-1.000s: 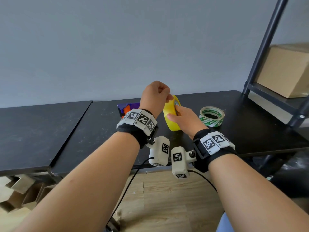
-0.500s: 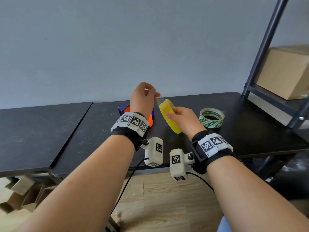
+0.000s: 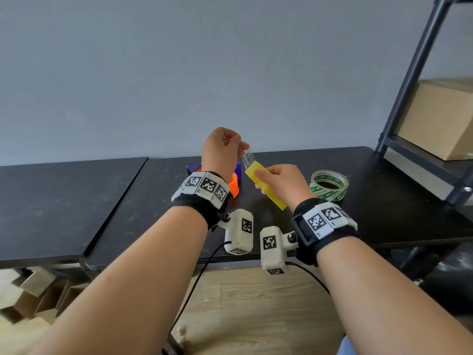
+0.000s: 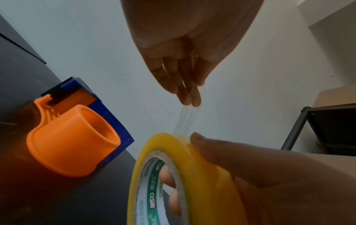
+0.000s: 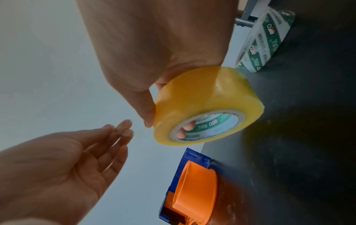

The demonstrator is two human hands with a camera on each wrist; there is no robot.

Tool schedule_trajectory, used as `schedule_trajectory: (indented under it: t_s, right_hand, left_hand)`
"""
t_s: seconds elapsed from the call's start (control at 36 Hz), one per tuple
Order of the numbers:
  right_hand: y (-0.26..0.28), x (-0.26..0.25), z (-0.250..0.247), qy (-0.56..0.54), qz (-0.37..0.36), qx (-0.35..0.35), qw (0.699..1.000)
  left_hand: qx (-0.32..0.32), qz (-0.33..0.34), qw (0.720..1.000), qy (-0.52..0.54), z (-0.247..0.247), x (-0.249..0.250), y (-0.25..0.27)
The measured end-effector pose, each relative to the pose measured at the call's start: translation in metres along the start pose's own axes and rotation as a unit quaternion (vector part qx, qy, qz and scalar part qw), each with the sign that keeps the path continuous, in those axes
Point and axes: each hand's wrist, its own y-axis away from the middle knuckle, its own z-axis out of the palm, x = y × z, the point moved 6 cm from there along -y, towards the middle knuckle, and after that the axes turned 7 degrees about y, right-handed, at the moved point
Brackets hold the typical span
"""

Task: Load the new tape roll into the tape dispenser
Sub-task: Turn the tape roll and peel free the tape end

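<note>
My right hand [image 3: 263,178] holds the yellow tape roll [image 3: 277,200] above the black table, thumb on its outer face and fingers inside the green-printed core. The roll [image 4: 202,175] is tilted edge-on to the head view. My left hand [image 3: 243,150] pinches the roll's free end, and a short clear strip [image 4: 185,120] stretches from the roll [image 5: 202,97] up to the left fingertips [image 5: 123,130]. The tape dispenser [image 3: 235,187], blue with an empty orange hub [image 4: 73,144], lies on the table behind my left wrist, its hub [image 5: 194,190] on its side.
A second roll [image 3: 330,194] with green and white print lies flat on the table to the right. A dark metal shelf post [image 3: 414,73] and a cardboard box [image 3: 440,119] stand at the far right. Another black table [image 3: 64,201] adjoins on the left.
My left hand has moved up and left away from the roll, drawing out a clear strip. The roll has tipped further over, and the orange dispenser hub now shows.
</note>
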Motion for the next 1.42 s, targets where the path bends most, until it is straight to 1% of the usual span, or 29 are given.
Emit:
schedule_trajectory:
  t_s: [0.19,0.36,0.47,0.58,0.72,0.81,0.94,1.03,1.19,1.28,1.42]
  right_hand:
    - [0.002,-0.003,0.004,-0.002,-0.002,-0.005,1.000]
    - [0.002,0.000,0.000,-0.025,0.020,0.018,0.999]
    - [0.003,-0.001,0.000,-0.026,0.018,0.003,0.999]
    - [0.004,-0.003,-0.001,-0.028,0.020,0.000,0.999]
    - [0.010,-0.001,-0.003,0.032,0.011,0.017,0.999]
    - [0.013,-0.004,0.000,0.057,0.011,0.002,0.998]
    - [0.010,-0.012,0.003,0.069,-0.016,-0.028,0.997]
    - [0.006,-0.011,0.004,0.083,-0.012,-0.024,0.996]
    - [0.005,-0.016,-0.004,0.047,-0.021,0.007,0.999]
    - [0.005,-0.020,-0.006,0.033,-0.031,0.003,0.999]
    - [0.005,-0.022,-0.003,0.024,-0.031,-0.012,0.999]
  left_hand:
    - [-0.013,0.003,1.000,-0.002,0.001,0.008,-0.002]
    - [-0.031,0.037,0.999,0.013,0.009,0.028,-0.001]
    - [-0.009,0.022,1.000,0.014,0.002,0.023,-0.003]
    - [0.000,0.032,0.999,-0.007,-0.003,0.022,-0.003]
    - [0.016,0.027,0.999,-0.027,-0.009,0.018,0.001]
    - [0.034,0.019,0.999,-0.026,-0.016,0.013,-0.001]
    - [0.051,0.003,0.998,-0.037,-0.026,0.002,-0.005]
    - [0.067,-0.002,0.997,-0.047,-0.033,-0.001,-0.007]
    - [0.087,0.001,0.995,-0.058,-0.045,-0.003,-0.008]
    - [0.094,-0.002,0.994,-0.057,-0.049,-0.004,-0.010]
    - [0.087,-0.010,0.995,-0.054,-0.053,-0.001,-0.007]
